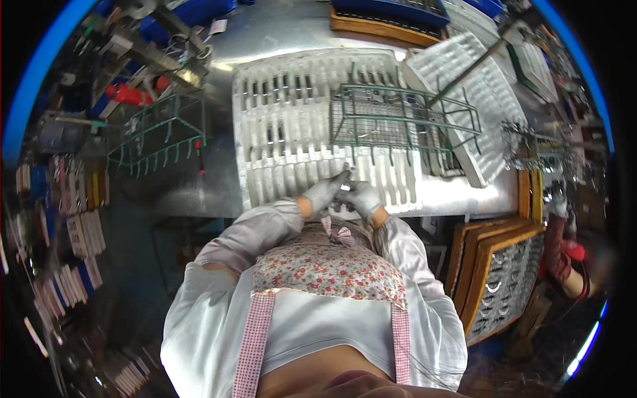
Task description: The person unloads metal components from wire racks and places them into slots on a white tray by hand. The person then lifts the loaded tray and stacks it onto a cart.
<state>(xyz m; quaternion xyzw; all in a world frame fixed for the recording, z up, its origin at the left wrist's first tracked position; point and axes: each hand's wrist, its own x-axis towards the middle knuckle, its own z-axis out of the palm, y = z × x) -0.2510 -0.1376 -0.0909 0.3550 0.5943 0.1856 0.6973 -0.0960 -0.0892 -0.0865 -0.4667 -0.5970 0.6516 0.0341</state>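
Observation:
Both of my hands, in light grey gloves, meet close in front of my apron at the near edge of a white slotted tray (255, 136). Between the fingertips sits a small shiny metal piece (346, 188), too small to name further. My left hand (323, 191) is closed around it from the left, and my right hand (363, 198) is closed on it from the right. Slim dark metal parts (277, 134) lie in some of the tray's slots. A green wire rack (378, 142) lies across the tray's right part, beyond my hands.
At the right, a second white moulded tray (490, 142) rests at a slant. Wood-framed panels (507, 285) lean below the table's right side. Another green wire rack (156, 136) and a red tool (129, 95) are at the left. A co-worker's arm (556, 259) shows far right.

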